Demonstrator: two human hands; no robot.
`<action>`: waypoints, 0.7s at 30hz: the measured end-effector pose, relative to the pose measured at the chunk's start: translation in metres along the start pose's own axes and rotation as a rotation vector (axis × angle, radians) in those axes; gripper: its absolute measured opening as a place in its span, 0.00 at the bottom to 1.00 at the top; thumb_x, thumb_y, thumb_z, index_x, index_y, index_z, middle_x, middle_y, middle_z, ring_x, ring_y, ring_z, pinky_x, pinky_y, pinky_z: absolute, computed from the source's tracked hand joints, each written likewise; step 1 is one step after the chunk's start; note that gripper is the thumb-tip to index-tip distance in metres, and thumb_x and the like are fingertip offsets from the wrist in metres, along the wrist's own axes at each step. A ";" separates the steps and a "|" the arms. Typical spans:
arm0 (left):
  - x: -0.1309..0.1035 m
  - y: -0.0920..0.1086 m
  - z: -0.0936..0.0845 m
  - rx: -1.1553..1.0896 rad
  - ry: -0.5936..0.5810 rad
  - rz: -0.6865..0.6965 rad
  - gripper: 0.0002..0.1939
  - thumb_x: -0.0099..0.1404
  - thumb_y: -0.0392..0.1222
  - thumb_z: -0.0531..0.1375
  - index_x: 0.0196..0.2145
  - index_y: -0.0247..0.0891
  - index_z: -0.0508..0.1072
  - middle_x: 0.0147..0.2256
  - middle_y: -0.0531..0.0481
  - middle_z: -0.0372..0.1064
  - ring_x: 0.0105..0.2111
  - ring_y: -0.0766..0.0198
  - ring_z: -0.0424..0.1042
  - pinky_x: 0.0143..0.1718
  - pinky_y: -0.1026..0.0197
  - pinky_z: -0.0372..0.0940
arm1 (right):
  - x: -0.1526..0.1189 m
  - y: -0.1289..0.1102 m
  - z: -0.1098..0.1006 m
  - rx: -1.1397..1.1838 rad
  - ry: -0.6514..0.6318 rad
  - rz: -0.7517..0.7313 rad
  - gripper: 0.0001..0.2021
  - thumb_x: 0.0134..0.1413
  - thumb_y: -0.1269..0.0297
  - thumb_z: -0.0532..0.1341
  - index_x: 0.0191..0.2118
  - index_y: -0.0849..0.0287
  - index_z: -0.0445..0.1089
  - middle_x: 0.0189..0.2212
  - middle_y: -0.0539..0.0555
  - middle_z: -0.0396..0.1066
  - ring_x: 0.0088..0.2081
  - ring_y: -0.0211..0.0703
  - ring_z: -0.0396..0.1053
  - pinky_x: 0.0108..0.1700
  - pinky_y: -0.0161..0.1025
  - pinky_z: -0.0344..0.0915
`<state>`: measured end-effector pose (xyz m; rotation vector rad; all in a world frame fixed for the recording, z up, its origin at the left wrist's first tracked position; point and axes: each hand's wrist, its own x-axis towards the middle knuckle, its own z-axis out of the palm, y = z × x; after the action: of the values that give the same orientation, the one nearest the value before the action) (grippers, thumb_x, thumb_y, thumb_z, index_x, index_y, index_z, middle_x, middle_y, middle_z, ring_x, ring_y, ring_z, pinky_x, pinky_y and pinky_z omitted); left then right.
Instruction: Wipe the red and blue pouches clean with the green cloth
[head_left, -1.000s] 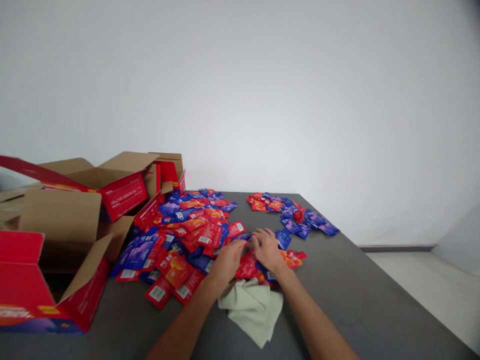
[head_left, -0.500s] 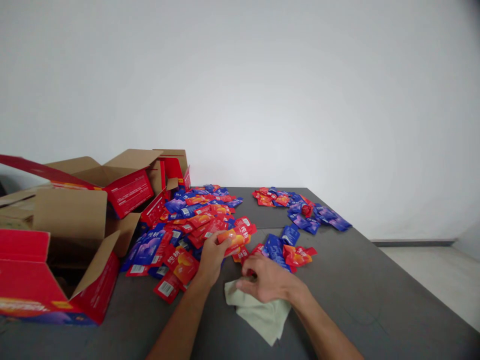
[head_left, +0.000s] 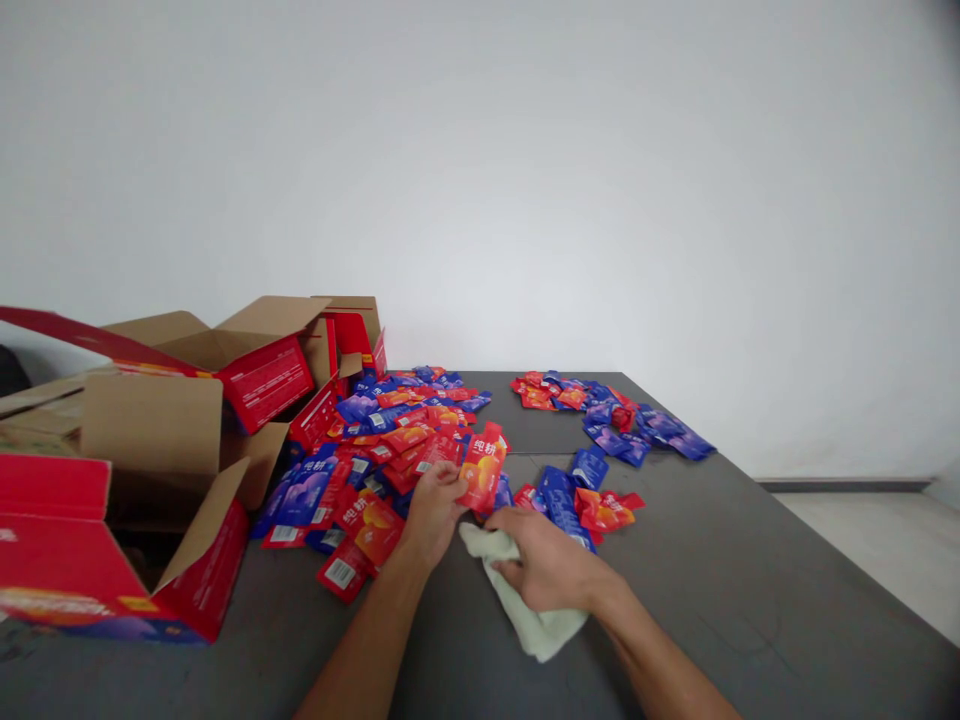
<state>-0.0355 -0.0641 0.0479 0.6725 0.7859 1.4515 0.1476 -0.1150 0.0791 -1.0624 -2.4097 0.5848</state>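
Observation:
Between its thumb and fingers my left hand [head_left: 433,515] pinches a red pouch [head_left: 482,468] with orange fruit print, held up just above the table. My right hand [head_left: 551,560] is closed on a pale green cloth [head_left: 536,622], part of which spreads beneath the palm on the table. The cloth's upper corner reaches close to the left hand's fingers. Left of the left hand lies a heap of red and blue pouches [head_left: 371,525]. Just beyond the right hand are a blue pouch [head_left: 560,500] and a crumpled red pouch [head_left: 606,510].
Open red cardboard boxes [head_left: 196,570] stand along the left side, flaps spread, with another box [head_left: 266,380] behind. More pouches [head_left: 551,392] are scattered at the far right of the dark table [head_left: 697,590]. A white wall rises behind.
My left hand has turned the red pouch from tilted to nearly upright. My right hand has closed on the cloth and shifted it slightly right and up. The view has moved a little.

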 end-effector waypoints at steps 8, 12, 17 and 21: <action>-0.007 -0.005 0.006 0.093 -0.258 -0.002 0.34 0.44 0.27 0.64 0.51 0.38 0.72 0.49 0.43 0.74 0.38 0.61 0.74 0.35 0.63 0.67 | 0.014 0.008 0.006 -0.013 0.465 0.018 0.26 0.55 0.74 0.57 0.60 0.52 0.64 0.51 0.59 0.67 0.53 0.50 0.66 0.56 0.48 0.65; -0.009 -0.011 0.008 0.165 -0.287 -0.001 0.37 0.44 0.25 0.63 0.55 0.39 0.71 0.50 0.43 0.74 0.46 0.56 0.74 0.43 0.61 0.67 | 0.016 0.009 0.024 -0.041 0.387 -0.047 0.27 0.53 0.76 0.59 0.58 0.51 0.67 0.53 0.58 0.64 0.53 0.49 0.65 0.56 0.46 0.66; -0.012 -0.014 0.008 0.150 -0.399 -0.080 0.41 0.43 0.24 0.60 0.57 0.40 0.70 0.48 0.43 0.76 0.43 0.56 0.75 0.38 0.63 0.66 | 0.019 0.018 0.024 -0.105 0.507 0.006 0.23 0.56 0.75 0.56 0.57 0.53 0.68 0.52 0.60 0.65 0.52 0.52 0.64 0.54 0.48 0.65; -0.017 -0.013 0.011 0.198 -0.493 -0.107 0.40 0.44 0.26 0.61 0.57 0.41 0.70 0.47 0.43 0.76 0.42 0.54 0.75 0.36 0.62 0.66 | 0.019 0.031 0.015 -0.188 0.636 0.089 0.22 0.59 0.73 0.54 0.57 0.56 0.68 0.55 0.60 0.65 0.55 0.54 0.62 0.58 0.51 0.60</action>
<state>-0.0183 -0.0810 0.0449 1.0728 0.5691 1.0544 0.1462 -0.0841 0.0544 -1.2124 -1.8847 0.0230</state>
